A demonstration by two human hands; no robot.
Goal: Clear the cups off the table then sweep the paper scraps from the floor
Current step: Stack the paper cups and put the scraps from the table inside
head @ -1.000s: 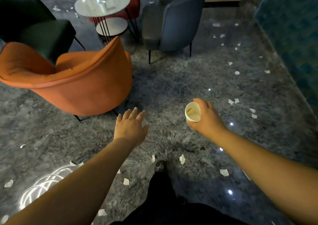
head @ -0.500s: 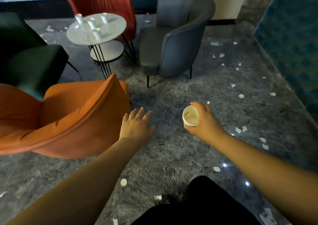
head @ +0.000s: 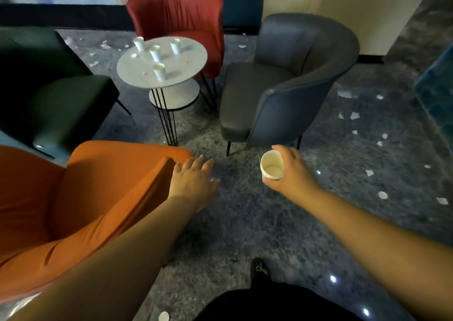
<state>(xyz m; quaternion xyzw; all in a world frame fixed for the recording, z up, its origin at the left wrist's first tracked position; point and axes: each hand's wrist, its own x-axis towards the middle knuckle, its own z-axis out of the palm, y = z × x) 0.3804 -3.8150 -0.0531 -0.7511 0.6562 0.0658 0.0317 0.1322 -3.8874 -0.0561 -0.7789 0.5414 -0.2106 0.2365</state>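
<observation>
The dark grey marbled floor point(head: 245, 222) spreads out under me, and on it four upholstered armchairs ring a small table: an orange one point(head: 73, 198) right beside my left arm, a dark green one point(head: 49, 87) further off on the left, a red one point(head: 179, 19) behind the table and a grey-blue one point(head: 282, 82) to the right of it. The round pale-topped side table on thin black wire legs point(head: 191, 58) stands between them, near but not yet within my reach, I judge. Four white paper cups point(head: 159, 71) stand upright on its top, so clearing the table is only begun, going by what I see. My right hand point(head: 291, 171) curls round one white paper cup point(head: 271, 165), thumb below and fingers over the far rim, holding it tilted so that I look into its empty inside; the faint lines at its rim may mean more than one cup nested, but I cannot tell. My left hand point(head: 193, 178) is empty, fingers straight and spread a little, reaching forward just past the orange chair's corner. White paper scraps point(head: 354, 116) lie scattered over the floor, thickest on the right and beyond the table, so the sweeping is wholly left to do; no broom is in view.
</observation>
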